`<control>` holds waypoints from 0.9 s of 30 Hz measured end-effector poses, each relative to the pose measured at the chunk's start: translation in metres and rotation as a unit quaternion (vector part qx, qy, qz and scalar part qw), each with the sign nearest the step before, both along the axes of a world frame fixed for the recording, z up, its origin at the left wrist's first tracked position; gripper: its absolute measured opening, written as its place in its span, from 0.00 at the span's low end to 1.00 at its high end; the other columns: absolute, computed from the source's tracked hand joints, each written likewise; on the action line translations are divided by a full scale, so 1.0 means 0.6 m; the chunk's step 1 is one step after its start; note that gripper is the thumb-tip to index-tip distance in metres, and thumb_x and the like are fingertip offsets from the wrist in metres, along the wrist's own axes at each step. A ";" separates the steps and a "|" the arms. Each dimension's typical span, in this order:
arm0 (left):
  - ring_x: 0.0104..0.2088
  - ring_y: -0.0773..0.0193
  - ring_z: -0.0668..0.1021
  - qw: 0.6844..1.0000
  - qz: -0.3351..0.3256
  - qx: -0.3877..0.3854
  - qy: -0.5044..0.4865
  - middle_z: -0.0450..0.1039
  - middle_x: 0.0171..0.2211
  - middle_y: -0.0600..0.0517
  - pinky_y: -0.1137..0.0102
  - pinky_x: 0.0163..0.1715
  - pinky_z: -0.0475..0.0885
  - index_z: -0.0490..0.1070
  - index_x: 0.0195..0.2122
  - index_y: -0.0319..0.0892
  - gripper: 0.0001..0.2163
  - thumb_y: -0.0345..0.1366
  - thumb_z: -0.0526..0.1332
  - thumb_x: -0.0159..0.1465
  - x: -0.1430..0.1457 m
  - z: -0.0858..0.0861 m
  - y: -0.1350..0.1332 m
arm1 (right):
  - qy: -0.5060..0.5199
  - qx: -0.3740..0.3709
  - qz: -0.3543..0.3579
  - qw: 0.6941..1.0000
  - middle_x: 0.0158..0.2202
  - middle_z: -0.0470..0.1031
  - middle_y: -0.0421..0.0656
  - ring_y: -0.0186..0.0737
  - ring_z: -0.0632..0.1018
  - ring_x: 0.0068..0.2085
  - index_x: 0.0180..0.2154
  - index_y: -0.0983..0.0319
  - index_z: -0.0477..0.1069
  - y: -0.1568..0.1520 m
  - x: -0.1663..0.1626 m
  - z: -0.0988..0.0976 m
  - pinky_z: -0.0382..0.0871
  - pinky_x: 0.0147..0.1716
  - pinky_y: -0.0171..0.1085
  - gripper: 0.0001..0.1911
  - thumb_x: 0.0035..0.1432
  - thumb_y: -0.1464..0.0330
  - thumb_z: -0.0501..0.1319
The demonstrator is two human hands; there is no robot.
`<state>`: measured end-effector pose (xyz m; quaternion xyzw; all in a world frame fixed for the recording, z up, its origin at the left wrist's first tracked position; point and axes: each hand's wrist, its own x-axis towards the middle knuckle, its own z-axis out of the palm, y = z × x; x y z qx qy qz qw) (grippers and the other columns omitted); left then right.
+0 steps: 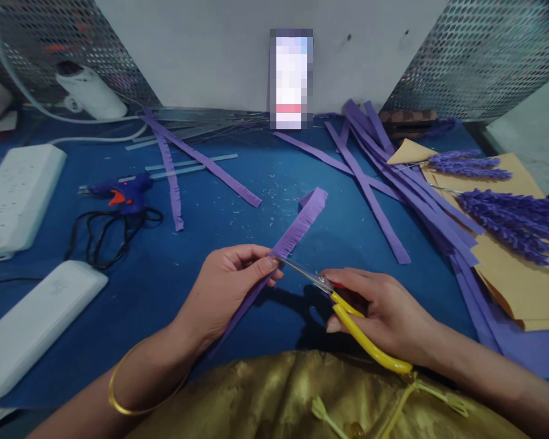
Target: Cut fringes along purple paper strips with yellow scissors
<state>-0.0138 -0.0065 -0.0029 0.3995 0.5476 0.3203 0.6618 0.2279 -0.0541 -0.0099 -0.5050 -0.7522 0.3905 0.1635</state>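
Note:
Between its thumb and fingers, my left hand (pixel 229 283) pinches a long purple paper strip (pixel 301 225). The strip's far part is fringed with fine cuts along one edge and folds over at its end; its uncut tail hangs down toward my lap. My right hand (pixel 384 305) is closed round the yellow-handled scissors (pixel 370 341). Their blades reach left to the strip's edge, right beside my left thumb. Whether the blades are fully closed is hard to make out.
At left lie a blue glue gun (pixel 132 190), its black cord, a white power strip (pixel 22 195) and a long white case (pixel 46 323). Fringed strips (pixel 210 164) lie behind. At right are plain purple strips (pixel 370 195), lavender-like stems (pixel 507 213) and tan paper (pixel 507 286). A phone (pixel 291 79) leans behind.

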 end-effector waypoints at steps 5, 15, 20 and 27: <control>0.26 0.71 0.78 1.000 0.000 -0.006 0.002 0.81 0.25 0.54 0.79 0.29 0.72 0.82 0.30 0.44 0.06 0.40 0.72 0.57 0.000 0.001 0.000 | 0.011 0.009 0.014 1.000 0.33 0.77 0.46 0.42 0.75 0.32 0.46 0.65 0.75 0.001 -0.001 0.000 0.69 0.32 0.37 0.27 0.64 0.47 0.58; 0.25 0.72 0.78 0.999 0.005 -0.024 -0.021 0.81 0.25 0.56 0.81 0.28 0.71 0.82 0.30 0.45 0.06 0.40 0.72 0.57 -0.002 -0.009 -0.001 | 0.013 0.035 0.016 0.999 0.32 0.75 0.45 0.41 0.74 0.31 0.48 0.65 0.75 -0.001 0.002 -0.005 0.67 0.31 0.37 0.28 0.65 0.47 0.57; 0.26 0.72 0.78 0.999 0.006 -0.012 -0.035 0.82 0.26 0.55 0.80 0.29 0.71 0.82 0.30 0.44 0.05 0.39 0.71 0.58 -0.002 -0.010 -0.002 | 0.009 0.037 0.013 0.999 0.31 0.75 0.44 0.40 0.74 0.30 0.47 0.64 0.75 -0.002 0.001 -0.004 0.66 0.29 0.36 0.28 0.65 0.47 0.57; 0.26 0.71 0.78 1.000 -0.008 0.013 -0.006 0.81 0.25 0.55 0.79 0.30 0.71 0.82 0.30 0.44 0.05 0.39 0.70 0.59 -0.002 -0.008 -0.001 | -0.005 0.024 0.007 1.000 0.32 0.75 0.45 0.42 0.74 0.32 0.49 0.65 0.74 -0.001 -0.001 -0.005 0.68 0.32 0.38 0.29 0.64 0.47 0.58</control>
